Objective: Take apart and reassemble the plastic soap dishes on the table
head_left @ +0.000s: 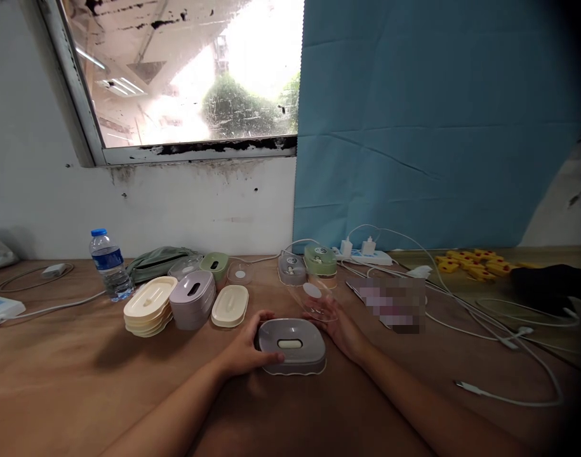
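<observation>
Near the front of the table is a grey oval box (pixel 300 365) with a slot in its top. A cream-coloured piece shows through the slot, and a wavy pale rim runs along the bottom. My left hand (pixel 254 346) grips the box's left side, thumb over the near edge and fingers behind. Just behind the box, my right hand (pixel 342 330) holds a clear plastic cover (pixel 313 306) with a round white patch. Its fingertips are partly hidden by the cover. To the left lie a single cream oval tray (pixel 230 306), stacked lavender slotted shells (pixel 193 301) and stacked cream trays (pixel 150 304).
A green shell (pixel 214 264) and another clear cover (pixel 240 273) lie behind the stacks, beside a water bottle (pixel 110 266) and a grey-green pouch (pixel 161 261). Farther back are a grey box (pixel 291 270) and a green box (pixel 320 259). White cables (pixel 500 397), a power strip (pixel 373 256) and yellow pieces (pixel 480 263) occupy the right.
</observation>
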Demonstrator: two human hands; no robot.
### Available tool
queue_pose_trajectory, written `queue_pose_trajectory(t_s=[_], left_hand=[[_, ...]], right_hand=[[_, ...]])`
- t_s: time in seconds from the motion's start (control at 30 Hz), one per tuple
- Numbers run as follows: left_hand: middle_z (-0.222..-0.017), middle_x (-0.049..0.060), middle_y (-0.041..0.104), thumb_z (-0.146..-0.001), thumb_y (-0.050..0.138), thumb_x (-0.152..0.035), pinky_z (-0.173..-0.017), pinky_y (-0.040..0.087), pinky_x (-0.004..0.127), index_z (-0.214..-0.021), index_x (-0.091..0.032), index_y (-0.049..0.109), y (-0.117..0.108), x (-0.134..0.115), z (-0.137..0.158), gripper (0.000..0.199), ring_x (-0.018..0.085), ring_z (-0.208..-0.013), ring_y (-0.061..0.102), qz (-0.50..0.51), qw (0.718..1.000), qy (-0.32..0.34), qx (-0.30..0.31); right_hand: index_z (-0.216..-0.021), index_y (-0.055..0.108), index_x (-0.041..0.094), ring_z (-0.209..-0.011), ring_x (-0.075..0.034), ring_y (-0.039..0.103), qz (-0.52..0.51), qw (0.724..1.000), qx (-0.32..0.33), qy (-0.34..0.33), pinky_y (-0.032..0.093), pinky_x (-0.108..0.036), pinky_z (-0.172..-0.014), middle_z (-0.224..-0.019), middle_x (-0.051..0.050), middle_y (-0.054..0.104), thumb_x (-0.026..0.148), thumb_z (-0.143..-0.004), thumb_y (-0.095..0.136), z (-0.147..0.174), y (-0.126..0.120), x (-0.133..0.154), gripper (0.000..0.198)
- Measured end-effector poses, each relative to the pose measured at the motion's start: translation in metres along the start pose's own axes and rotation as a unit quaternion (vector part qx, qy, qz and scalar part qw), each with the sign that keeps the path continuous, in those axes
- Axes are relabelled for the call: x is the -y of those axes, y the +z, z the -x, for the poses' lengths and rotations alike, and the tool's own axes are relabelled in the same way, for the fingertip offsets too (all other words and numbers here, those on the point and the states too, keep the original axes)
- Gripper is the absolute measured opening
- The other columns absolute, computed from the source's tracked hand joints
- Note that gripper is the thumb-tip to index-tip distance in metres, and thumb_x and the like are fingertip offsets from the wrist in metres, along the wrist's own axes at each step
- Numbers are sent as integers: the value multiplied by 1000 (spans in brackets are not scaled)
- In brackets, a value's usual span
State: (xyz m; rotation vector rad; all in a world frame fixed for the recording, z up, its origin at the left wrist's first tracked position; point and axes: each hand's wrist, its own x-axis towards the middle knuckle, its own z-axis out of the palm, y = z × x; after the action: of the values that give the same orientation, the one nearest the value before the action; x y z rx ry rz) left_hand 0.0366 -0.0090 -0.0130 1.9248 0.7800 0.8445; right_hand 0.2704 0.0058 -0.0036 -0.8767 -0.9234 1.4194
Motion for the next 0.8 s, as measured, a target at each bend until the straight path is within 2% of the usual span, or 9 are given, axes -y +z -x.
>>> queue_pose_trajectory(t_s=[0.07, 0.13, 0.2, 0.27, 0.4, 0.5, 0.57, 0.67, 0.8], left_hand=[[-127, 11, 40, -67, 66, -34, -98, 33, 41, -124, -22, 30, 0, -6, 2, 68, 24, -118, 39, -92, 995, 26, -22], [-131, 12, 36, -74, 60, -32, -100, 28, 44, -126, -22, 29, 0, -14, 4, 62, 24, -123, 33, -211, 973, 72, -66], [-133, 10, 35, -80, 51, -25, -102, 24, 44, -125, -22, 34, -1, -21, 4, 48, 23, -126, 28, -335, 927, 133, -104], [-133, 7, 37, -82, 44, -15, -103, 22, 44, -123, -24, 39, -5, -27, 0, 42, 23, -128, 25, -449, 865, 193, -115], [-135, 3, 38, -84, 41, -12, -104, 21, 40, -128, -25, 36, -19, -33, -18, 46, 23, -130, 21, -606, 741, 282, -62], [-128, 3, 47, -86, 39, -14, -104, 24, 37, -125, -23, 39, -29, -39, -37, 40, 20, -126, 31, -643, 692, 327, 18], [-117, 3, 55, -87, 38, -15, -103, 27, 36, -117, -21, 47, -33, -45, -48, 32, 18, -121, 39, -637, 688, 341, 68], [-102, 6, 61, -88, 35, -17, -102, 28, 37, -106, -18, 53, -37, -54, -61, 25, 17, -109, 48, -616, 711, 323, 100], [-97, 8, 61, -89, 31, -19, -97, 31, 36, -108, -16, 50, -47, -51, -75, 27, 17, -97, 54, -626, 757, 179, 47]], right_hand=[[-83, 64, 18, -71, -20, 65, -15, 1000, -17, -2, 51, -32, -65, -88, -7, 68, 49, -71, 57, -2, 1, 1, 34], [-78, 62, 17, -61, -17, 63, -13, 999, -37, -21, 49, -28, -53, -82, -6, 68, 46, -71, 57, -3, 1, 1, 30], [-73, 59, 17, -49, -13, 59, -3, 998, -53, -38, 42, -22, -41, -73, -3, 68, 39, -68, 61, -4, 0, 0, 22], [-71, 55, 18, -39, -9, 52, 8, 997, -60, -41, 32, -17, -33, -64, 0, 66, 31, -63, 63, -5, -1, -2, 17], [-69, 52, 17, -29, -5, 39, 28, 999, -42, -14, 21, -14, -29, -48, 1, 62, 29, -64, 58, -7, -4, -2, 14], [-68, 56, 14, -28, -6, 37, 32, 999, -8, 22, 19, -14, -29, -40, -1, 58, 34, -67, 53, -8, -7, -1, 19], [-68, 57, 13, -28, -7, 37, 27, 999, 11, 40, 17, -15, -30, -39, -1, 57, 37, -69, 50, -10, -10, 0, 24], [-75, 57, 15, -31, -9, 41, 5, 998, 21, 52, 21, -17, -32, -44, -2, 58, 49, -75, 39, -11, -15, 3, 38], [-79, 56, 18, -39, -12, 49, -28, 998, 15, 53, 32, -22, -40, -57, -3, 63, 54, -79, 30, -11, -18, 6, 44]])
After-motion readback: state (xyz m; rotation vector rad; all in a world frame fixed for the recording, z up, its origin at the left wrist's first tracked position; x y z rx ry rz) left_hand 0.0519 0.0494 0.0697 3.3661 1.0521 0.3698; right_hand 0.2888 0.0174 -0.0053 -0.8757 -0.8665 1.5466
